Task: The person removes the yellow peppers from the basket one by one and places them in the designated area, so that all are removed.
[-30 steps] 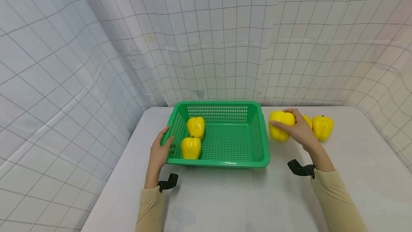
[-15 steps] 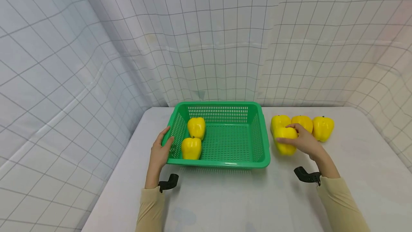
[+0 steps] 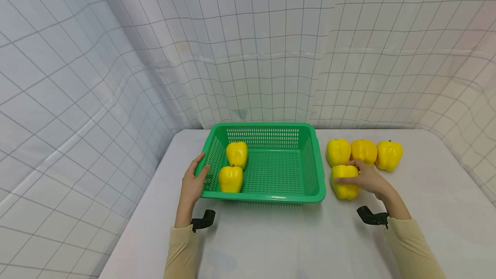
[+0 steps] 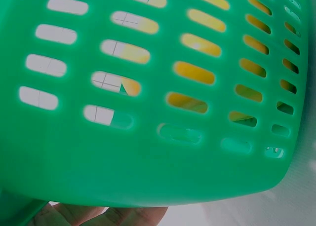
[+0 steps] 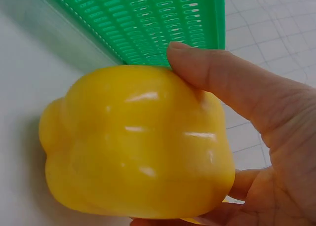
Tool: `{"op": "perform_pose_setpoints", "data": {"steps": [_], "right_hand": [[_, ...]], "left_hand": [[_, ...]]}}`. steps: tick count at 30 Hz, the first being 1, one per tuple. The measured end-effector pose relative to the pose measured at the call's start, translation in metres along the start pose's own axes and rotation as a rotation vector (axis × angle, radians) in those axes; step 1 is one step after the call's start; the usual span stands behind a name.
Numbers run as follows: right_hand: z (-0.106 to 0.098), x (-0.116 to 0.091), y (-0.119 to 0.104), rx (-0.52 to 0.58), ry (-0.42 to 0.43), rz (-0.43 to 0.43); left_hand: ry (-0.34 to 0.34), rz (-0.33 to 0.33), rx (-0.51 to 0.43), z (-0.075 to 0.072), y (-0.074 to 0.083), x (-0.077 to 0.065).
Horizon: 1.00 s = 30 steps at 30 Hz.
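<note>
On the table stands a green plastic basket (image 3: 271, 198) with slotted walls. My left hand (image 3: 192, 184) grips its left rim, thumb inside and fingers on the outer side; in the left wrist view the fingers (image 4: 123, 217) curl under the rim. Two yellow bell peppers, a rear one (image 3: 237, 155) and a front one (image 3: 230, 179), sit at the basket's left end. Right of the basket, my right hand (image 3: 368, 179) holds another yellow bell pepper (image 5: 143, 142) between thumb and fingers, low at the table. Its far side is hidden in the right wrist view.
Behind the held pepper stand three more yellow bell peppers in a row: a left one (image 3: 338, 151), a middle one (image 3: 364, 150) and a right one (image 3: 389, 156). A white gridded curtain (image 3: 271, 55) closes off the back and sides of the white table (image 3: 279, 244).
My right hand has brought its bell pepper down and towards me, from in front of the back row to the table before it. The left hand and basket have stayed put.
</note>
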State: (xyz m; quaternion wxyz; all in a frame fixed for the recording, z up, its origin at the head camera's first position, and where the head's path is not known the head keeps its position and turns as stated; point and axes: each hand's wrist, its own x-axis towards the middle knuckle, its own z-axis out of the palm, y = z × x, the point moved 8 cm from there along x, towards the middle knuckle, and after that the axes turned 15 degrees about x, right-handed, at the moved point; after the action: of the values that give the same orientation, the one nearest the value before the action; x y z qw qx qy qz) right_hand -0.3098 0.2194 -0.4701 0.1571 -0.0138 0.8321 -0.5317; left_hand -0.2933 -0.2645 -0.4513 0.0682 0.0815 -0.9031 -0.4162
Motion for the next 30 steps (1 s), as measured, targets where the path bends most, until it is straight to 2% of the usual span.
{"op": "perform_pose_setpoints", "data": {"steps": [21,26,30], "right_hand": [[0.003,0.000,0.010,0.045,-0.032,0.037],[-0.003,-0.003,0.001,0.032,0.027,-0.011],[-0.011,-0.005,-0.011,0.068,0.133,-0.079]], "left_hand": [[0.004,0.001,0.008,0.000,0.001,0.001],[-0.001,-0.003,0.011,0.001,0.000,0.001],[-0.002,-0.004,0.015,0.001,0.000,0.001]]}}
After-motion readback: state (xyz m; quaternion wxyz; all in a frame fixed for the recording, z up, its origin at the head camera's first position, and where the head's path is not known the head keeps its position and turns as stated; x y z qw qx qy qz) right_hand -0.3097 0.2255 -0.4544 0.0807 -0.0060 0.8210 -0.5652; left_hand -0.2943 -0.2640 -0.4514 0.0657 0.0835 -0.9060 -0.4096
